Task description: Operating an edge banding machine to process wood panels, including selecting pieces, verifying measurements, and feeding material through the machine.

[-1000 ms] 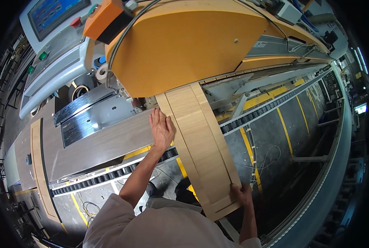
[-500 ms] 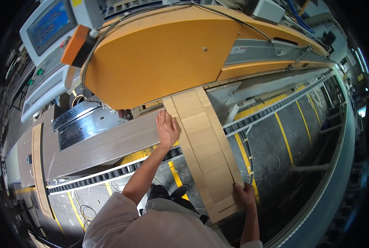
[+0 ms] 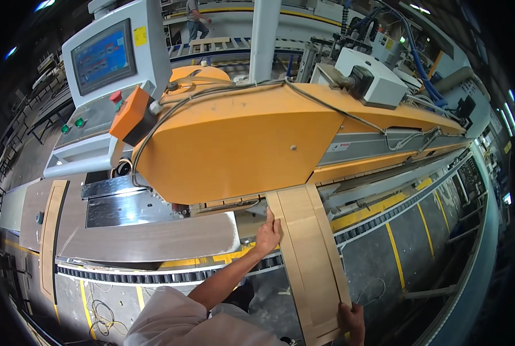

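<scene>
A pale wooden cabinet door point(image 3: 308, 248) with a recessed centre lies lengthwise in front of me. Its far end goes beneath the orange machine cover point(image 3: 228, 155), where it is hidden. My left hand point(image 3: 268, 233) grips the door's left edge near the machine, one finger stretched along it and the others curled. Close to the near end, my right hand point(image 3: 352, 320) is closed around the right edge, its fingers partly hidden under the wood.
A grey-brown worktable point(image 3: 159, 239) with a shiny metal plate point(image 3: 130, 209) stands to the left. Another narrow wooden frame piece point(image 3: 51, 242) lies across its left end. A black roller rail point(image 3: 171, 277) runs along the front. A control panel point(image 3: 104, 57) rises at back left; a person point(image 3: 197, 23) stands far behind.
The view has tilted up, showing more of the background. The door has travelled along the machine to the right, away from the worktable. My left hand has gone from flat to curled at its edge.
</scene>
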Demonstrator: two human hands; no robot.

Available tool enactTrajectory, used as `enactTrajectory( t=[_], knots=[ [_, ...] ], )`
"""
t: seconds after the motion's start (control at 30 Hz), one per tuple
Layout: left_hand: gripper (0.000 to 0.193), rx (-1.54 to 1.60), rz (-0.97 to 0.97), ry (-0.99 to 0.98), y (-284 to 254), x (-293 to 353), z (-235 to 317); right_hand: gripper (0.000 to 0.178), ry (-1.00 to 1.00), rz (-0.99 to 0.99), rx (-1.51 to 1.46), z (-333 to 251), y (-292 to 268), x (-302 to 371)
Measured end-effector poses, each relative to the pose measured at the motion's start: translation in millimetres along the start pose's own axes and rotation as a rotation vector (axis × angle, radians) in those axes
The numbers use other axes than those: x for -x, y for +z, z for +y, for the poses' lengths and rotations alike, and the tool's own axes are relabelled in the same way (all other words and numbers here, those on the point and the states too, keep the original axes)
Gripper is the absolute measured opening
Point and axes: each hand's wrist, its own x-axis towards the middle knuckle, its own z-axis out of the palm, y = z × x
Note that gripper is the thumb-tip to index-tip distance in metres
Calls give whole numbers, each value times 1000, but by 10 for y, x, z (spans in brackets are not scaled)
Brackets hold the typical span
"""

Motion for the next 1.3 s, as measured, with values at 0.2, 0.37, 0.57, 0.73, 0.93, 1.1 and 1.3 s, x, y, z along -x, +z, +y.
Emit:
enactTrajectory(
  t=[0.2, 0.37, 0.57, 0.73, 0.93, 1.1, 1.3],
  knots=[
    [59, 100, -3, -72, 411, -76, 204, 37, -2, 71, 135, 52, -377, -340],
    [60, 281, 110, 0, 738, -166, 370, 41, -177, 287, 555, -87, -491, -868],
    [59, 283, -42, -125, 1097, -306, 552, 35, -228, 315, 458, 274, -900, -1494],
    [59, 258, 107, 32, 1500, -487, 663, 38, -217, 392, 282, 821, -1471, -2027],
    [59, 257, 4, -22, 1823, -522, 916, 42, -242, 401, 403, 477, -1718, -2304],
    [58, 221, -26, -5, 2254, -564, 1108, 45, -233, 493, 435, 122, -1837, -2070],
    [62, 140, -110, 25, 2624, -697, 1209, 32, -630, 904, 435, -808, -1688, -2150]
  ],
)
